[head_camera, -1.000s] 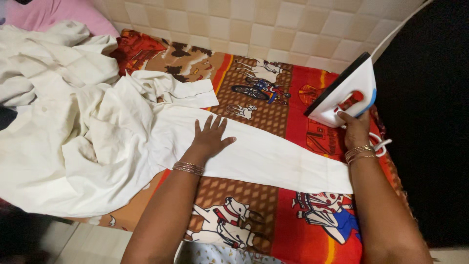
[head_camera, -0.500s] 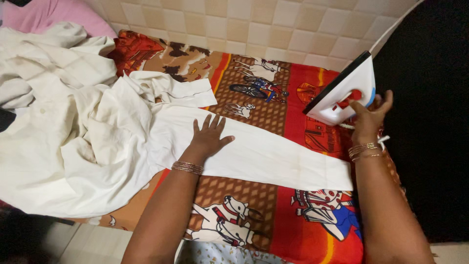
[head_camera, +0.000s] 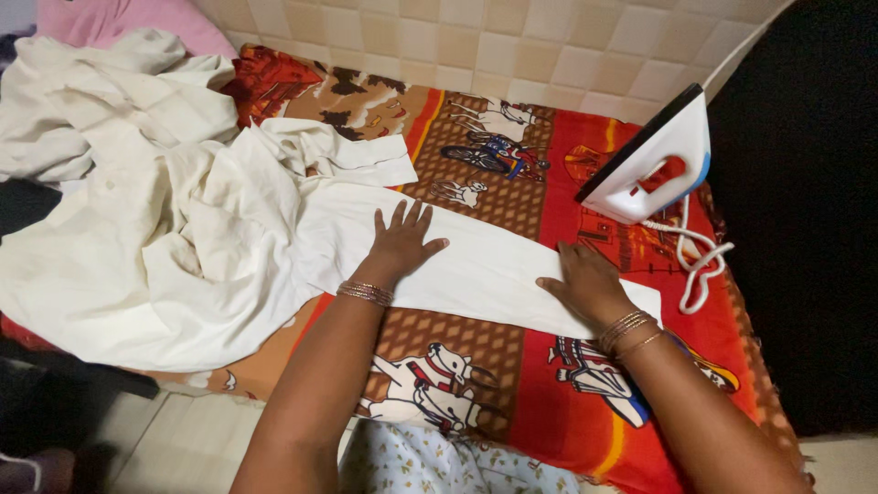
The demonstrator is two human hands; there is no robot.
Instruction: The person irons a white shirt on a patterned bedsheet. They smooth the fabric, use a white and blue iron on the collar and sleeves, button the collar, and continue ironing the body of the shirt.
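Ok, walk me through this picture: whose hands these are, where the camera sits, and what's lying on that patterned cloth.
There is no machine here. A camera worn on the person's head looks down at their own two bare hands. The left hand and the right hand both press flat on a long white sleeve, part of a crumpled white garment. It lies on a red and brown patterned cloth. A white clothes iron stands upright at the far right, its cord looped beside it. Neither hand holds anything.
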